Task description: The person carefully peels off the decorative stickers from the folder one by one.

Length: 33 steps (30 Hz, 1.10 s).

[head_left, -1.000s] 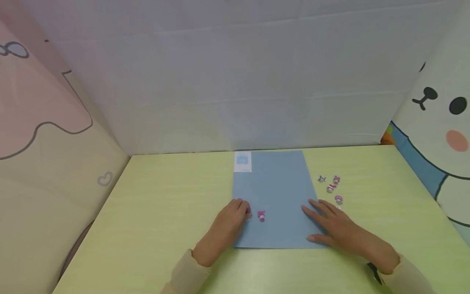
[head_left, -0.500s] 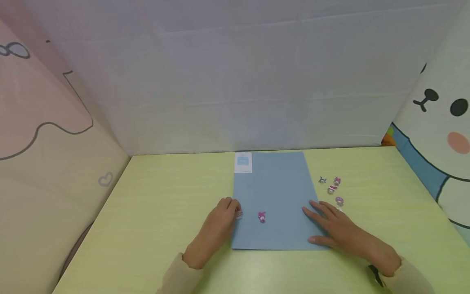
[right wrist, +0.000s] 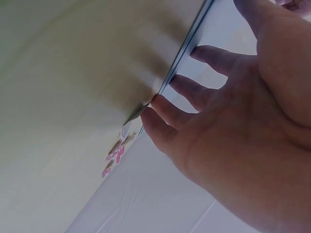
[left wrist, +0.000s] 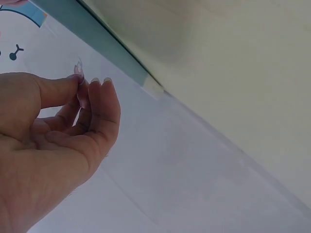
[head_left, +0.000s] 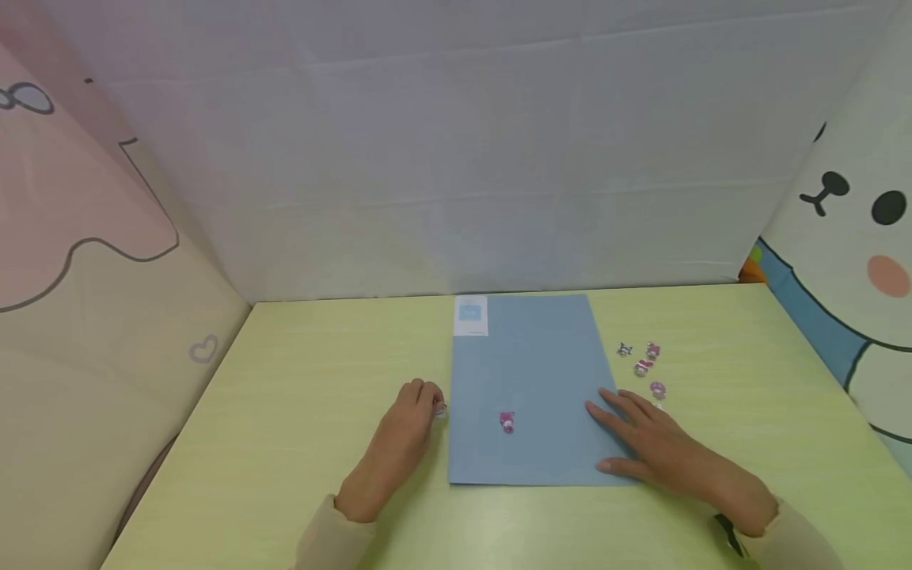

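Note:
A flat blue folder [head_left: 530, 372] with a white label [head_left: 471, 316] in its far left corner lies on the table. Just off its left edge, my left hand [head_left: 400, 431] pinches a small cartoon sticker [head_left: 440, 410] between thumb and fingers. The left wrist view shows that sticker [left wrist: 79, 68] edge-on at the fingertips, its print hard to make out. With fingers spread, my right hand [head_left: 659, 443] rests on the folder's right edge. A pink cartoon sticker [head_left: 507, 421] lies on the folder's near half, between the hands.
Several cartoon stickers [head_left: 643, 367] lie loose on the pale yellow-green table [head_left: 335, 356], right of the folder. One more is partly hidden by the right hand. A white cloth [head_left: 456, 158] hangs along the table's back, with printed cloths at both sides. A dark item shows by the right wrist.
My left hand has moved left with the sticker, from over the folder to beyond its left edge. The right hand and the pink sticker have stayed in place.

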{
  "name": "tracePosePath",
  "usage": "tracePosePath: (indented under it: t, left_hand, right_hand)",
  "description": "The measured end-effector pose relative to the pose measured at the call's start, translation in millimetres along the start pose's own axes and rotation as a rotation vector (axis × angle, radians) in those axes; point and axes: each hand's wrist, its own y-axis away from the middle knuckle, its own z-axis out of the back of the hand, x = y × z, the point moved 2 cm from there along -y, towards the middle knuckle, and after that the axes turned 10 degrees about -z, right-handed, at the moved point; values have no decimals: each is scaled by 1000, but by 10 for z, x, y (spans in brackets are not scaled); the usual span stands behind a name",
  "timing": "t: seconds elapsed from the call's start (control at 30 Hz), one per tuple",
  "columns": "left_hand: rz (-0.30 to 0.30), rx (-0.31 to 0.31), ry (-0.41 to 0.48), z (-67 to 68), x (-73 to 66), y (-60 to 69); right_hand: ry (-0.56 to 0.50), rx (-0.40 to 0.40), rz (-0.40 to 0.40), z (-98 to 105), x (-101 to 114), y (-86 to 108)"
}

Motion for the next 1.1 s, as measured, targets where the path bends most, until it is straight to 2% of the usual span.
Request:
tracePosePath:
  t: [0.2,0.5,0.77,1.1]
  left_hand:
    - [53,29,-5,34,71,87]
    - [59,21,-17,64,153,208]
    - [124,85,-6,90,219,305]
    - [150,137,-42,112,292,439]
  right_hand:
    - [6,-9,4,-5,-4,3]
    - [17,-35,26,4,0,11]
    - [33,-62,44,-12,-25,18]
    - [-3,3,-10,0,5,5]
